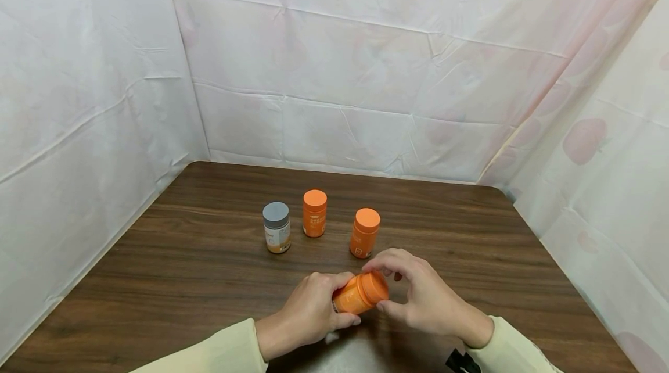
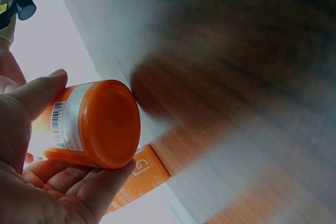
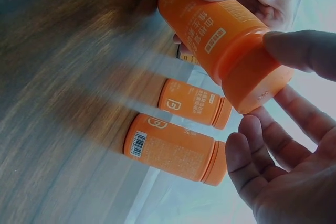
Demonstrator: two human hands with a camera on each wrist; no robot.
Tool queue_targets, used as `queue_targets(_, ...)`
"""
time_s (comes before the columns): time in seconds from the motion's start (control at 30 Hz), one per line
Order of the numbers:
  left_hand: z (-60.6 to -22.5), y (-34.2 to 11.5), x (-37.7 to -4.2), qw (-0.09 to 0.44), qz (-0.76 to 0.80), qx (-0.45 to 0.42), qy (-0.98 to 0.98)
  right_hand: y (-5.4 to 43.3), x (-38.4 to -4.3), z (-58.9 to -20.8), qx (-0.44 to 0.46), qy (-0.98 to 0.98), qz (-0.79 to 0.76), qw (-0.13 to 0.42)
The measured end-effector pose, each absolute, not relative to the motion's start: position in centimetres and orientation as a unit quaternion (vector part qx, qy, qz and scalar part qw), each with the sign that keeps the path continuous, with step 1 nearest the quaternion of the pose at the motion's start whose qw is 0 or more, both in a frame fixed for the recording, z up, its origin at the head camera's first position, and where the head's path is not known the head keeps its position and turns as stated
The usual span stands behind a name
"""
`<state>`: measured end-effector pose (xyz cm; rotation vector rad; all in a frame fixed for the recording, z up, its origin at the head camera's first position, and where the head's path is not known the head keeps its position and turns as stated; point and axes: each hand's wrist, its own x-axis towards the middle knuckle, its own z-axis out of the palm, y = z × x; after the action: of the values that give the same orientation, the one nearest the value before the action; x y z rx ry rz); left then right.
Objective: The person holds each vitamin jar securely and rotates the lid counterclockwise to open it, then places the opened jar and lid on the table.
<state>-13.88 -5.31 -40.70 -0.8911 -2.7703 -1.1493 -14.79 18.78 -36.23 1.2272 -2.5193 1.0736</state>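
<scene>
My left hand grips an orange pill bottle around its body, thumb on one side and fingers on the other. The bottle is tilted, its orange cap pointing right; in the left wrist view its smooth base faces the camera beside a barcode label. My right hand pinches the cap, the thumb on one side and fingertips on the opposite edge. The cap sits on the bottle. Just beyond the hands stands another orange bottle, upright with its cap on.
Farther back on the brown wooden table stand a third orange bottle and a white bottle with a grey lid, both upright. Pale cloth sheets hang behind the table and along both sides.
</scene>
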Motion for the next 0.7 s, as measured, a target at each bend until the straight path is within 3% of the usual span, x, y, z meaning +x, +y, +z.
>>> queue_targets(0.43,-40.73,-5.34,-13.86,0.012,-0.368,-0.287,-0.884,18.69,-14.76,-36.22,0.409,-0.835,0.362,0.063)
queue_targets(0.7,-40.78,-5.30,-13.93,0.005,-0.370,-0.284,-0.885,18.44,-14.72,-36.44,0.372,-0.852,0.359,0.087)
